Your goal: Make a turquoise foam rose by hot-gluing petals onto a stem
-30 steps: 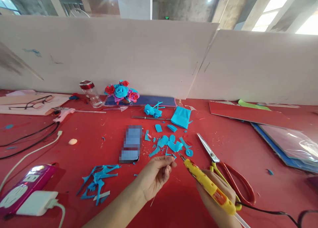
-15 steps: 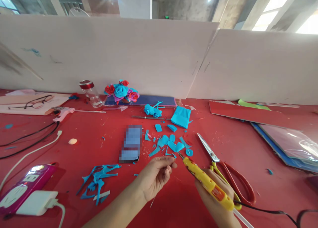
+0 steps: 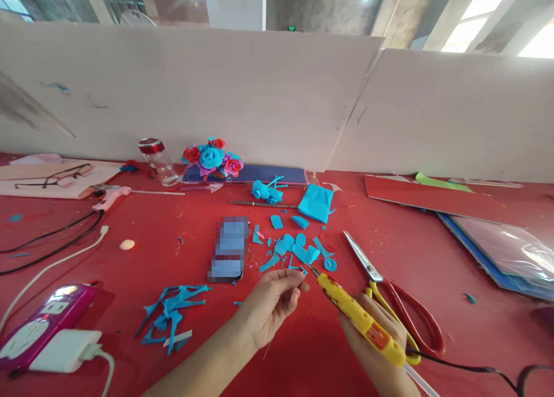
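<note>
Head view: right hand point(image 3: 372, 342) grips the yellow glue gun point(image 3: 361, 321), nozzle almost touching left hand's point(image 3: 270, 303) pinched fingertips point(image 3: 298, 278); what they hold is unclear. Hot tip could burn them.

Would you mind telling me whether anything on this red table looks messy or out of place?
Blue paper offcuts lie scattered on the red table, and red-handled scissors lie open beside the right hand holding the yellow glue gun.

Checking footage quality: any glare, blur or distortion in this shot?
Head view: window at top right is blown out; phone is pixelated; wide-angle lens bends the white partition; right hand with the glue gun stays sharp.
</note>
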A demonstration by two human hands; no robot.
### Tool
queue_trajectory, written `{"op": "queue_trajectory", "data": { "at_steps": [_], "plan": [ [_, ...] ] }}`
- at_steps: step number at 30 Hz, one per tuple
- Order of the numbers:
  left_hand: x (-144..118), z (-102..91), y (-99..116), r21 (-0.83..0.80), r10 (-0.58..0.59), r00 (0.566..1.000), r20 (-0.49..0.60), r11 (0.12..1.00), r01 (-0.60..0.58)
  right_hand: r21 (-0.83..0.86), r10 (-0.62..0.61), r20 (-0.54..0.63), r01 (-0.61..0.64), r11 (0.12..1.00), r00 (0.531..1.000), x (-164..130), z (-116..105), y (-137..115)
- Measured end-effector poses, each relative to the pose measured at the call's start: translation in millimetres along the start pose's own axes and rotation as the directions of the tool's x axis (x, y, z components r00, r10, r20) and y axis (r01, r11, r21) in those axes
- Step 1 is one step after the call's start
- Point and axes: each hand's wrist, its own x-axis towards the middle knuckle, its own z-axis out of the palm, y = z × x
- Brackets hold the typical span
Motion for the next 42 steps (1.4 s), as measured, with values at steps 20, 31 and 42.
{"op": "queue_trajectory", "data": {
  "at_steps": [20,31,42],
  "plan": [
    [2,0.3,-6,0.22,0.182,0.983,0.028,0.958,-0.184,-0.091,0.107,-0.033,-0.11,0.99,0.994,-4,5,-4],
    [5,-2.1,-13,0.424,0.375,0.922,0.096,0.823,-0.378,-0.015,0.17,0.023,-0.169,0.985,0.985,-6,3,-7],
    [8,-6.0,-16,0.579,0.494,0.847,0.196,0.639,-0.507,0.009,0.181,0.028,-0.181,0.983,0.983,-7,3,-6]
  ]
}}
